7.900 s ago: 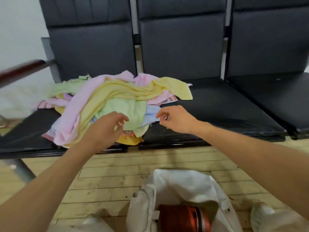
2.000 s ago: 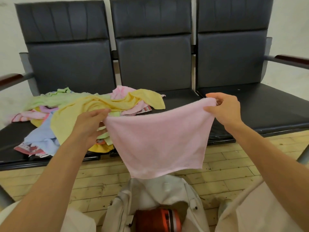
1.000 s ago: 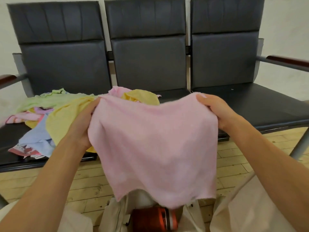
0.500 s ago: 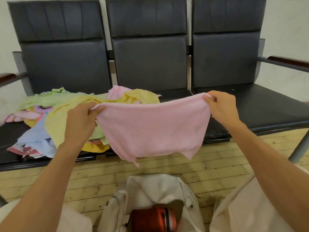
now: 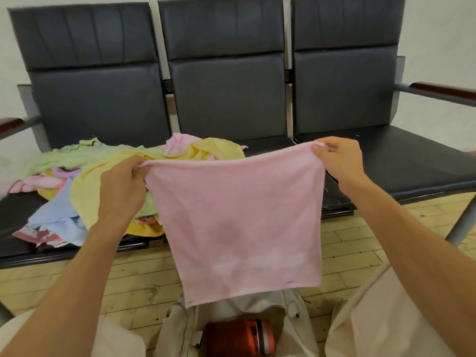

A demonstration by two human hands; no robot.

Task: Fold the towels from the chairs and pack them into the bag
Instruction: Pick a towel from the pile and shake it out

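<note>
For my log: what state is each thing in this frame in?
pink towel: unfolded, hanging spread out in the air.
left hand: grips the towel's top left corner.
right hand: pinches its top right corner.
towel pile: loose and unfolded on the chair seats.
bag: open on the floor, red thing inside.

Between our left grip (image 5: 121, 191) and right grip (image 5: 340, 161) hangs a towel (image 5: 239, 220), before the bench (image 5: 226, 99). The towel pile (image 5: 85, 176) lies on the bench's left end; the bag (image 5: 177, 331) sits on the floor (image 5: 134, 287) beneath.
</note>
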